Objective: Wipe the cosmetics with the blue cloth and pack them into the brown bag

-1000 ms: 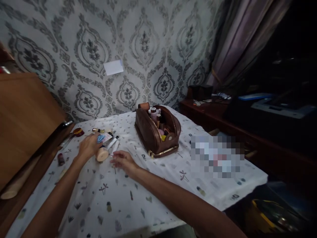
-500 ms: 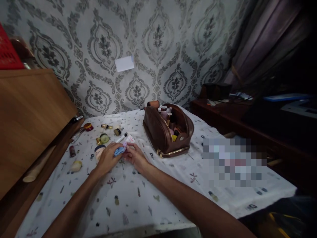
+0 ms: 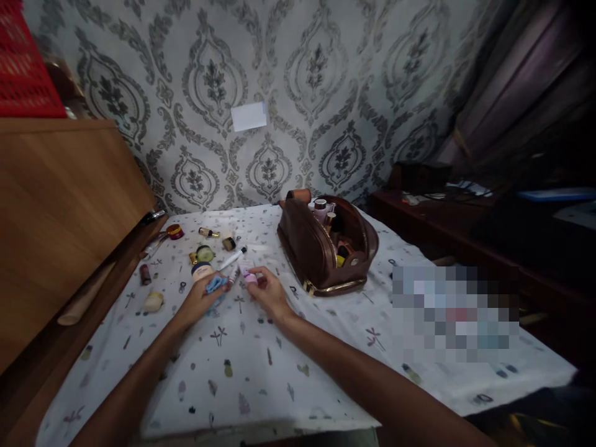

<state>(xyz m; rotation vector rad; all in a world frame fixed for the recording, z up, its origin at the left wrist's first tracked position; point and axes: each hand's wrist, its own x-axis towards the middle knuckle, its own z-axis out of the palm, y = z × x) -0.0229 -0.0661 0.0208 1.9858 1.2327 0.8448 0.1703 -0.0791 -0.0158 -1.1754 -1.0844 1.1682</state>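
My left hand (image 3: 201, 300) is closed on a crumpled blue cloth (image 3: 216, 284), near a jar with a dark lid (image 3: 202, 269). Between the fingers of my right hand (image 3: 270, 294) is a small pink and white tube (image 3: 249, 273). Just beyond both hands lies a slim white tube with a black cap (image 3: 233, 257). To the right of my right hand stands a brown toiletry bag (image 3: 305, 239), unzipped, with several bottles (image 3: 320, 210) and other cosmetics inside.
Several small cosmetics, among them a green-topped jar (image 3: 205, 253), a gold tube (image 3: 208, 233) and a cream-coloured item (image 3: 153, 302), lie on the patterned tablecloth (image 3: 251, 372). A wooden cabinet (image 3: 69, 186) borders the left side. A blurred patch (image 3: 456, 313) covers things at right.
My hands have moved apart: the left holds the cloth, and the right has the pink and white tube away from it. The view has shifted slightly left.
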